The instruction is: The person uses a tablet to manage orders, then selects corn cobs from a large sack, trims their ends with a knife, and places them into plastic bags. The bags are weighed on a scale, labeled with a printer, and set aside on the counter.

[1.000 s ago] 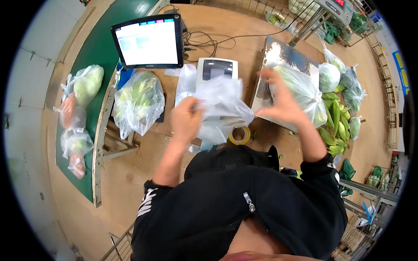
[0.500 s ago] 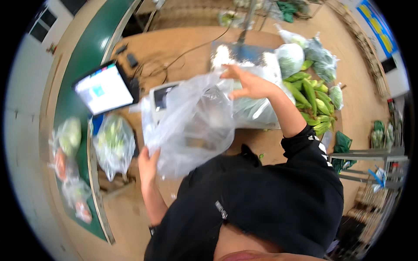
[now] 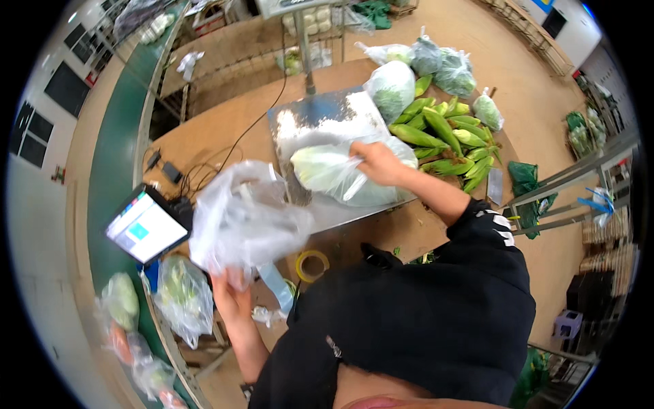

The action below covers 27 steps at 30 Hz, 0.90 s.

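Observation:
My left hand (image 3: pixel 231 298) grips the lower part of an open clear plastic bag (image 3: pixel 248 221), which balloons loosely with nothing visible in it. My right hand (image 3: pixel 379 163) is closed on the gathered top of another clear bag (image 3: pixel 327 169), holding pale green produce whose kind I cannot make out. This filled bag lies on the worn metal platform of a scale (image 3: pixel 327 126), whose pole rises at the far edge. Right of it, beyond my right hand, is a heap of green corn ears in their husks (image 3: pixel 446 129).
Several bagged vegetables (image 3: pixel 392 88) stand behind the corn. On the left are a lit screen (image 3: pixel 145 226), cables (image 3: pixel 201 178) and a bag of greens (image 3: pixel 182 293). A tape roll (image 3: pixel 312 266) lies near me. Bagged produce (image 3: pixel 121 303) rests on the green-topped counter (image 3: pixel 112 191).
The empty bag has moved left and down with my left hand. My right hand has let go of it and taken hold of the filled bag on the scale. The view has shifted.

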Tool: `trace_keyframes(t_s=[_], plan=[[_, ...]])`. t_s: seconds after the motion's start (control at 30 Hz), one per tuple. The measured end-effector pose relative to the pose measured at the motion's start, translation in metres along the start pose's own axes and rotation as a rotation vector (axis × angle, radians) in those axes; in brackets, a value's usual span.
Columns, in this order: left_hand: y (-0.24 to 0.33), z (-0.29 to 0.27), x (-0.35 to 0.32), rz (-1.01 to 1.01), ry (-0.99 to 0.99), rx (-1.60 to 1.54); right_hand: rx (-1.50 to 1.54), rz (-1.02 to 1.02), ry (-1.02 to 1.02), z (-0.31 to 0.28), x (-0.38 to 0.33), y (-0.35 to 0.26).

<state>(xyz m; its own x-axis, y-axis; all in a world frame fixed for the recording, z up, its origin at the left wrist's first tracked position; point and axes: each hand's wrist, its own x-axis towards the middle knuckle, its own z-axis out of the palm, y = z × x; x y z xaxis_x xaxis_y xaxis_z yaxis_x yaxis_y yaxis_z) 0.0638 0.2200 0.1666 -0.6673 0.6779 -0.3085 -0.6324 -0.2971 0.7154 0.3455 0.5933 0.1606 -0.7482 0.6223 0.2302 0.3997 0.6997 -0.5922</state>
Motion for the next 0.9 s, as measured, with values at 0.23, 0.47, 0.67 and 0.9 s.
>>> trace_keyframes(t_s=[0.23,0.47,0.67,0.9], plan=[[0.036,0.095,0.058,-0.018,-0.312,0.781,0.856,0.237,-0.028,-0.056,-0.023,-0.066],[0.029,0.186,0.028,-0.133,-0.920,0.863,1.560,0.589,0.139,0.004,0.009,-0.099],[-0.051,0.070,0.081,0.106,-0.433,0.925,1.898,0.406,0.439,-0.032,0.034,-0.137],[-0.109,0.068,0.056,-0.146,-0.584,0.658,1.998,0.213,0.748,-0.046,0.077,-0.130]])
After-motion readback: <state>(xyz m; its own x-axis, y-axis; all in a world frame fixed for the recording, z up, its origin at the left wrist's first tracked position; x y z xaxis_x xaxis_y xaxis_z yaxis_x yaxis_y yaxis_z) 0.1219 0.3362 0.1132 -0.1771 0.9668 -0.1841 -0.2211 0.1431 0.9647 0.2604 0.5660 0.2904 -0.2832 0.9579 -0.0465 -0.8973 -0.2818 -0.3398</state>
